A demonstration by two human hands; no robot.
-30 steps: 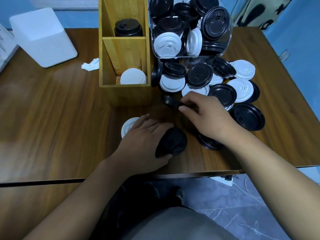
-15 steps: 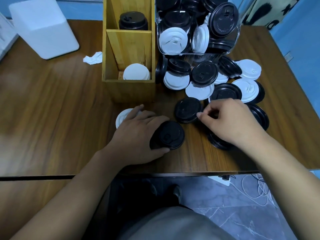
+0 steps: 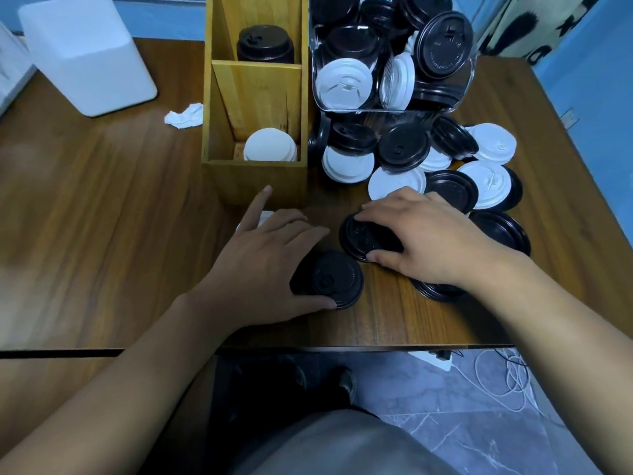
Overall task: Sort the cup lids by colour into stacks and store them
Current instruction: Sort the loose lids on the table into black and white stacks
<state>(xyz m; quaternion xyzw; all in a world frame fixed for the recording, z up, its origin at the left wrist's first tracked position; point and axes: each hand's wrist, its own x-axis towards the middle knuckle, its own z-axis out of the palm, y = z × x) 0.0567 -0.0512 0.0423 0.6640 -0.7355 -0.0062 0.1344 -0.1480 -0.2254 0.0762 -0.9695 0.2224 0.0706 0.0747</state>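
Left hand (image 3: 267, 262) curls round black lid stack (image 3: 334, 279) nr front edge of table (image 3: 102, 200), index sticking out. Right hand (image 3: 435, 241) pinches single black lid (image 3: 359, 238) just beside it, thumb vs fingers.

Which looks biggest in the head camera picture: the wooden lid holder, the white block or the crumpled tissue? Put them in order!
1. wooden lid holder, though its top is cut off.
2. white block.
3. crumpled tissue, by far the smallest.

Left hand (image 3: 263, 265): palm down, thumb and fingers curled round black lid stack (image 3: 330, 281), index finger stretched forward.
Right hand (image 3: 435, 241): palm down, fingertips and thumb gripping black lid (image 3: 359, 240).
Forearms (image 3: 137, 358): bare, crossing near edge of worktop (image 3: 102, 217).
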